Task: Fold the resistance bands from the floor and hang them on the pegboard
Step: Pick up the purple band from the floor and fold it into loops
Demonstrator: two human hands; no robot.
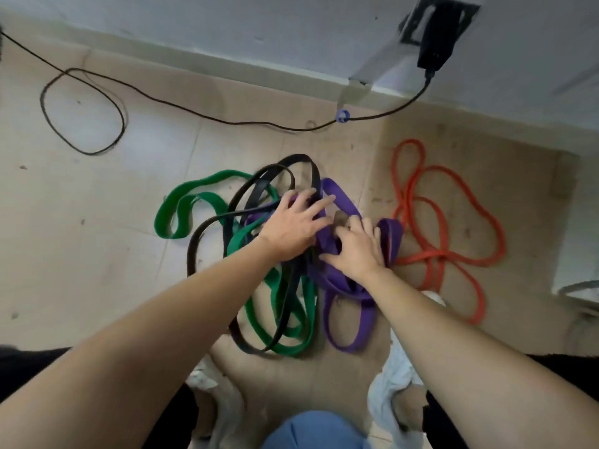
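Several resistance bands lie tangled on the tiled floor in the head view. A wide purple band [340,319] loops in the middle, overlapped on its left by a green band [181,205] and a thin black band [207,241]. An orange band [453,254] lies apart to the right. My left hand [293,226] rests flat on the purple and black bands with fingers spread. My right hand [358,247] presses on the purple band, fingers curled into its folds. No pegboard is in view.
A black cable [97,92] snakes across the floor at the back, running to a black plug box [436,50] on the white wall. My shoes [392,393] stand close below the bands. A low white object [580,283] sits at the right edge.
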